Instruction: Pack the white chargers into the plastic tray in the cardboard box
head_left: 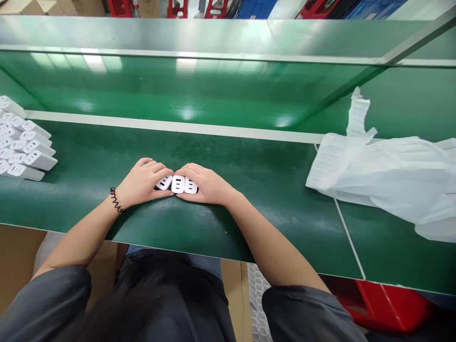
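Observation:
Three white USB chargers with dark port slots stand side by side on the green bench top (285,171), at the middle of the head view. My left hand (144,180) is closed around the leftmost charger (164,183), which leans a little. Fingers and thumb of my right hand (208,185) wrap the other two, the middle charger (178,184) and the right charger (190,185). The two hands almost meet, and the chargers' sides are partly hidden by my fingers.
A stack of similar white chargers (26,147) lies at the left end of the bench. White plastic bags (384,175) are spread at the right. A raised green glossy panel (213,90) runs along the back, and a red container (395,304) is below the bench at right.

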